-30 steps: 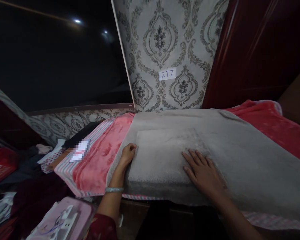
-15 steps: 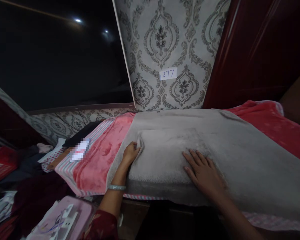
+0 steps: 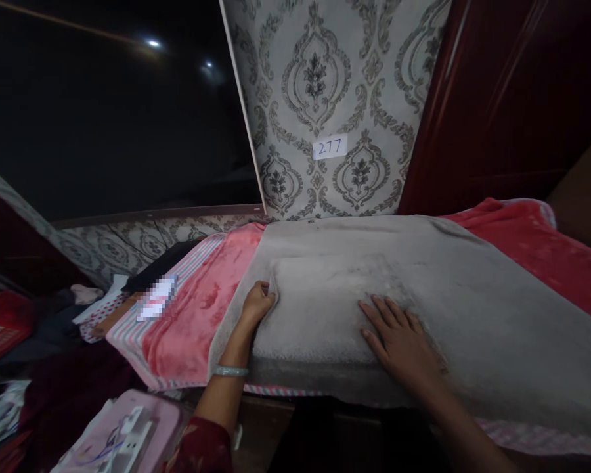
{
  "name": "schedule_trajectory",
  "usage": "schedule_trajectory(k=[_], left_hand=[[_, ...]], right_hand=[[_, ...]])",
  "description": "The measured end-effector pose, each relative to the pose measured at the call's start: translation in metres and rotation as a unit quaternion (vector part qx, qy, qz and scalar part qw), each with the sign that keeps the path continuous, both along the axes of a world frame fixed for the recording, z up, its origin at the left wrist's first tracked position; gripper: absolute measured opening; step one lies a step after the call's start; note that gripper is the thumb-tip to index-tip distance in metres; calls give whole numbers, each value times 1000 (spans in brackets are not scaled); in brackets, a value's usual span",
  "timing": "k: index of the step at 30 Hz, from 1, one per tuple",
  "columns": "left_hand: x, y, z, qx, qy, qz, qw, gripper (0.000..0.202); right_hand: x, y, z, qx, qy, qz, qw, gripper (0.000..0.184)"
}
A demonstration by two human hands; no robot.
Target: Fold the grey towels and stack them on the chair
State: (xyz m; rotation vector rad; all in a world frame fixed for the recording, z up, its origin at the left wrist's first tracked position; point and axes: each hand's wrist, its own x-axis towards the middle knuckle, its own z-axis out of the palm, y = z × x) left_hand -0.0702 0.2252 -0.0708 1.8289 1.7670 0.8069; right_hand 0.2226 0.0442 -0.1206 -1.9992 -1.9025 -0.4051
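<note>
Left hand (image 3: 257, 304) shifted onto grey blanket (image 3: 473, 309), curled, gripping folded edge; right hand (image 3: 398, 336) open flat, pressing it.

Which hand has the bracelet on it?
The left hand does: a pale bangle sits around its wrist. The right hand has no bangle showing on its wrist.

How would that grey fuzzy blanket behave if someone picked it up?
The grey plush blanket would probably hang floppy: it creases easily beside the left hand. Its thick pile suggests it may feel fairly heavy for cloth. It might also cling to the pink blanket rather than slide off.
</note>
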Motion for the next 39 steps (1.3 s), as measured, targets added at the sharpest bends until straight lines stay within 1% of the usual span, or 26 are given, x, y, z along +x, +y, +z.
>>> schedule_trajectory(k=[4, 8, 9, 12, 14, 19, 22, 24, 25, 27, 29, 31, 33, 35, 39], left_hand=[[0, 5, -4, 2, -15, 11, 1000, 30], [-2, 13, -4, 0, -22, 14, 1000, 7], [-2, 15, -4, -2, -23, 9, 1000, 6], [-4, 17, -2, -11, -32, -21, 999, 18], [-7, 16, -1, -15, -46, -40, 998, 20], [-14, 13, -3, -14, -75, -61, 995, 18], [-15, 19, -2, -7, -76, -68, 995, 14], [-13, 25, 0, -10, -79, -80, 994, 13], [-12, 29, 2, -13, -82, -89, 993, 15], [-9, 37, 6, -19, -88, -109, 990, 21], [-5, 45, 12, -19, -91, -124, 988, 26], [0, 52, 17, -14, -89, -130, 987, 29], [4, 60, 21, -4, -79, -124, 989, 30], [8, 68, 24, 8, -63, -109, 992, 29], [13, 82, 29, 23, -16, -80, 996, 21]], right_hand=[[0, 0, -1, 3, -4, -1, 1000, 54], [-1, 1, -2, 4, -4, -5, 1000, 54], [-1, 1, -2, 5, -2, -5, 1000, 53], [-1, 1, -1, 9, 5, -4, 1000, 53], [-2, 1, 0, 7, 8, -4, 1000, 53], [-6, 0, 5, -8, 25, -3, 1000, 53], [-2, 2, 12, -32, 51, 9, 998, 52], [7, 7, 20, -48, 78, 27, 995, 52], [14, 11, 24, -50, 95, 29, 994, 51], [31, 21, 34, -37, 133, 9, 990, 49], [50, 35, 44, -10, 167, -34, 985, 48], [68, 51, 52, 4, 208, -84, 975, 48], [83, 68, 58, -9, 262, -126, 957, 47], [93, 85, 61, -29, 304, -149, 941, 43], [102, 115, 64, -34, 323, -157, 933, 30]])
